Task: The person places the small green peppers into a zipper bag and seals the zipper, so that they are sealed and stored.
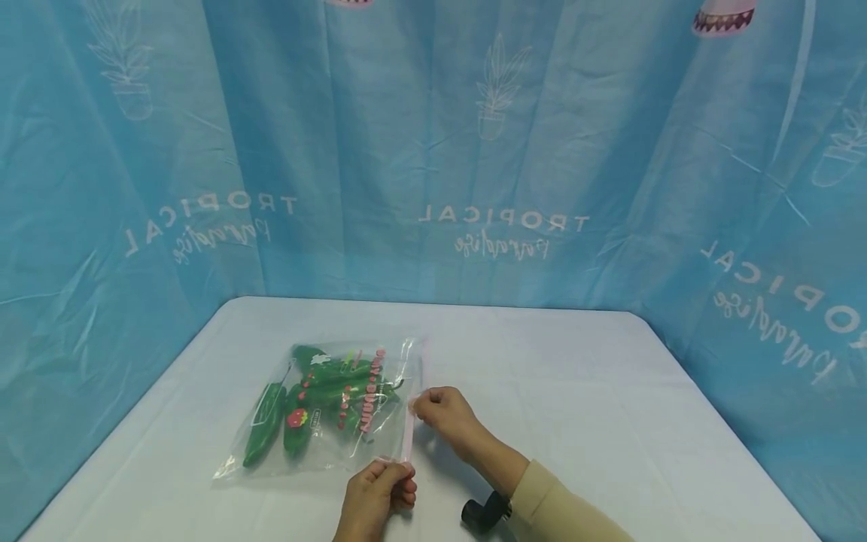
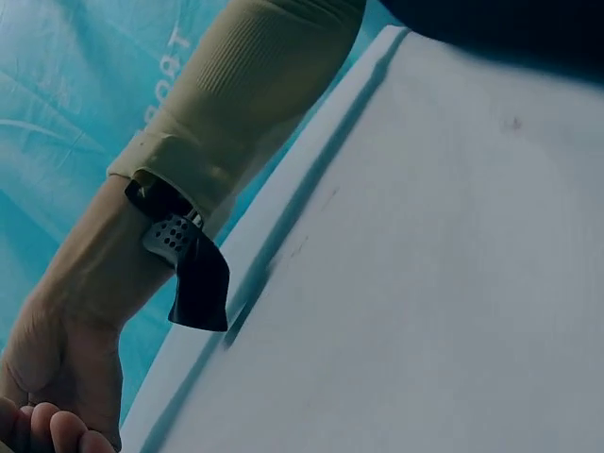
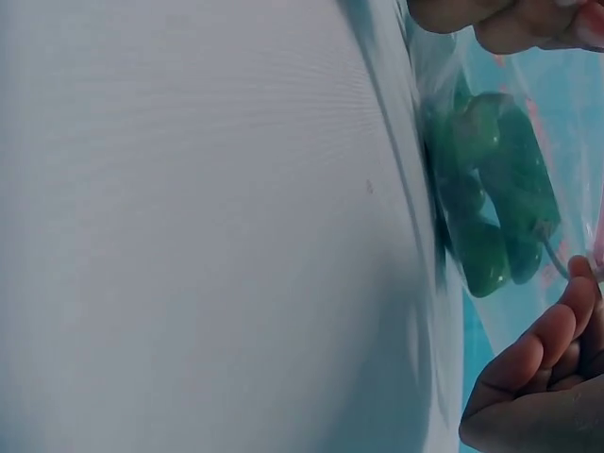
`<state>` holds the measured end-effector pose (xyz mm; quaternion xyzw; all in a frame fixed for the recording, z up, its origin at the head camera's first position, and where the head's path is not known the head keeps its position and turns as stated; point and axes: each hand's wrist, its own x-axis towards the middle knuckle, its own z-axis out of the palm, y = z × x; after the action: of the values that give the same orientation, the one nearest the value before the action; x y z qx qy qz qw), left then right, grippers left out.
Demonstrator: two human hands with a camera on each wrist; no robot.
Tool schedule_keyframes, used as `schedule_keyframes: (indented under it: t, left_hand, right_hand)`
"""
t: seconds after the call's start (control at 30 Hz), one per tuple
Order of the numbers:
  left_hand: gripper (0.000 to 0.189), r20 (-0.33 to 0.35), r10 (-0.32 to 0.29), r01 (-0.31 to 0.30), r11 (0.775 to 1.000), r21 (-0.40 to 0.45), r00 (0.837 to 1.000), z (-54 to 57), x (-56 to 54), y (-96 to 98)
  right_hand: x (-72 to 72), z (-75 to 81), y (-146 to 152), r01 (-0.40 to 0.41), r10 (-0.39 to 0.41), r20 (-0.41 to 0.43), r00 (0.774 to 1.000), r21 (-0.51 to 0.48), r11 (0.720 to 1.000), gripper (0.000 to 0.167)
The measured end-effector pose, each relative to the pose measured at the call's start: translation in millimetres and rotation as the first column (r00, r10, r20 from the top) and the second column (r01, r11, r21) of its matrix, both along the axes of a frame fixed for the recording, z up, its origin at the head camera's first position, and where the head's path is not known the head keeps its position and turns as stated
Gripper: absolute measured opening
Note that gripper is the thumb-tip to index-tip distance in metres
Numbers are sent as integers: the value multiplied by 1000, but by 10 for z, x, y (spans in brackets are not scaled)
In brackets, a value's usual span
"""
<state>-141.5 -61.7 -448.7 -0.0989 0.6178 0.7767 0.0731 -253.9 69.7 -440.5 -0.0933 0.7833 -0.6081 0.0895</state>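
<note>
A clear zip bag with pink and red print lies flat on the white table. Several glossy green peppers, long and with thin stems, are inside it. My left hand pinches the near end of the bag's pink zip edge. Farther along that edge, the thumb and fingers of my right hand pinch the strip. In the right wrist view the right hand holds the film beside the peppers, with the left hand at the top. Only curled fingertips of the left hand show in the left wrist view.
The white table has rounded far corners. Blue printed curtains hang behind it and along both sides. A black wrist camera sits on the right wrist, by the beige sleeve.
</note>
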Motion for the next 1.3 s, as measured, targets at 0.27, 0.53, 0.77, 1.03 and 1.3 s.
schedule_keyframes:
  t: [0.27, 0.53, 0.77, 1.03, 1.3]
  left_hand:
    - [23, 3, -15, 16, 1000, -25, 1000, 6, 9, -25]
    - [41, -3, -63, 62, 997, -46, 998, 5, 17, -14]
    - [38, -23, -25, 24, 999, -46, 999, 6, 11, -4]
    - [34, -21, -26, 25, 999, -46, 999, 22, 22, -11]
    - [36, -9, -23, 23, 999, -38, 1000, 29, 33, -12]
  right_hand:
    - [12, -17, -39, -14, 14, 8, 1000, 52, 999, 19]
    - [62, -10, -32, -30, 30, -10, 999, 47, 998, 24]
    - [13, -6, -24, -12, 11, 9, 1000, 43, 999, 26]
    - [-295, 19, -15, 38, -39, 25, 999, 43, 998, 27]
    - [-631, 67, -51, 94, -99, 60, 993, 85, 992, 28]
